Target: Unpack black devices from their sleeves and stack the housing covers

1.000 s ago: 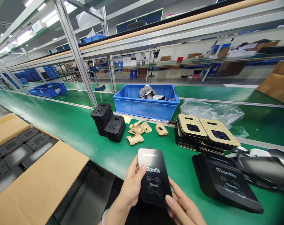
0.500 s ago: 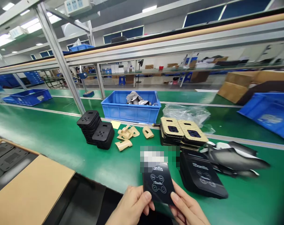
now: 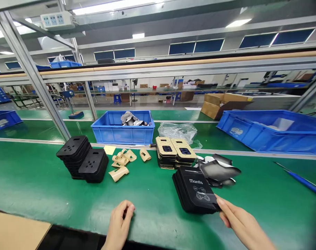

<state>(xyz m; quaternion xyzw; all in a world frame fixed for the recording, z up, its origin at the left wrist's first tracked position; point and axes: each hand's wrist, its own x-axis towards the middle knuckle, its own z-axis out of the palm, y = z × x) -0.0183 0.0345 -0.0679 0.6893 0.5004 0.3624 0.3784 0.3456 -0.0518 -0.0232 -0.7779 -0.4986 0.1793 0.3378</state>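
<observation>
A stack of black printed panels (image 3: 197, 194) marked "Mantis" lies on the green bench, right of centre. My right hand (image 3: 237, 217) pinches the near right corner of the top black panel between thumb and fingers, and this panel rests on the stack. Over the bench's front edge, my left hand (image 3: 120, 222) is closed, its fingers curled in and nothing visible in them. Behind the panels are two piles of parts with tan faces (image 3: 166, 147). Crumpled black and white film pieces (image 3: 216, 172) lie just beyond the panel stack.
Stacked black housings (image 3: 94, 165) stand at left, beside loose tan curved pieces (image 3: 118, 173). A blue bin (image 3: 123, 134) and clear plastic bags (image 3: 177, 131) are farther back. At right are a large blue tray (image 3: 277, 140) and blue-handled tweezers-like tool (image 3: 307, 183).
A panel was held in both hands; now my left hand is off it and has moved left. My right hand has moved right to the stack's corner. The view has turned right.
</observation>
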